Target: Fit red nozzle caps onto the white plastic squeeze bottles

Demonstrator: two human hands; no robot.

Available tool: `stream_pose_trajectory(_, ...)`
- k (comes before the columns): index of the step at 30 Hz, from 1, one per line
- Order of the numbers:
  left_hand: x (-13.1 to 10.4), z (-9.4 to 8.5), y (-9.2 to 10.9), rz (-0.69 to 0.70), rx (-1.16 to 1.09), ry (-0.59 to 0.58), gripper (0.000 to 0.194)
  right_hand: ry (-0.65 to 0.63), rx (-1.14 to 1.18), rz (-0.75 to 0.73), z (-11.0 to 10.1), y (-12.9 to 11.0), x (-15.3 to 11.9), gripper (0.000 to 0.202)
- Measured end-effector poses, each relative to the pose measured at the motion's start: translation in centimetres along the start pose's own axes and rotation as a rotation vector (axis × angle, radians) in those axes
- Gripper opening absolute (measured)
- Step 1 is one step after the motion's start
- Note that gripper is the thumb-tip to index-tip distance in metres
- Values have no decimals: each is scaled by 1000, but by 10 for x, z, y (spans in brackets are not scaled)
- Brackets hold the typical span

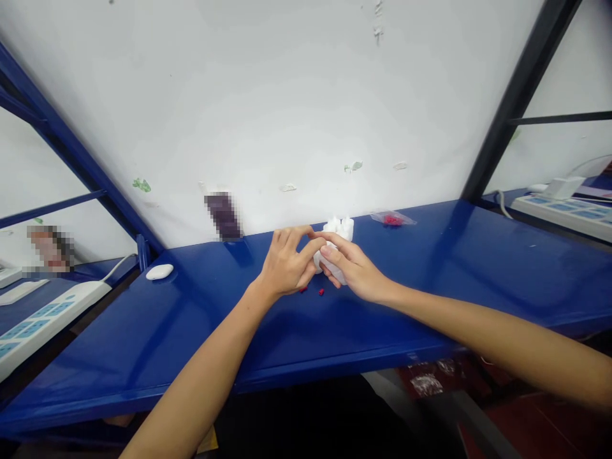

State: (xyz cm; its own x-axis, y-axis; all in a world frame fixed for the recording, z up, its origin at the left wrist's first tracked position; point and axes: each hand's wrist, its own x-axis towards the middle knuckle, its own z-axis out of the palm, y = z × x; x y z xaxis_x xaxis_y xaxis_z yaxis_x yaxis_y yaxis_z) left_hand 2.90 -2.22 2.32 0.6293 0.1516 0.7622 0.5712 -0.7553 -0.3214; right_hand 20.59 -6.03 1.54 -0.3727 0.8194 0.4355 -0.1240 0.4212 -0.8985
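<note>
My left hand (pixel 291 260) and my right hand (pixel 356 266) meet above the blue table. Between them is a small white, soft-looking piece (pixel 336 273), partly hidden by the fingers. My right hand wraps round it, with the thumb across its front. The left thumb and fingers are bent and closed at its upper left side; what the fingertips pinch is hidden. Just behind the hands stand several white pieces with ragged tops (pixel 340 225). A small red piece (pixel 321 292) lies on the table below the hands, and another (pixel 303 289) shows by my left hand.
A clear plastic bag with red contents (pixel 393 220) lies at the back of the blue table (pixel 459 268). On the left are a white rounded case (pixel 159 272) and a power strip (pixel 52 319). A blurred dark phone-like object (pixel 224 217) leans on the wall.
</note>
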Motion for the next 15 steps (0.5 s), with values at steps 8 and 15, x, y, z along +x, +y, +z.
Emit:
stream_pose_trajectory(8, -2, 5, -2, 11, 229, -184, 18, 8, -258, 70, -3, 7, 1, 39)
stream_pose_trajectory(15, -4, 10, -2, -3, 284, -251, 21, 44, -627, 1, -2, -2, 4, 38)
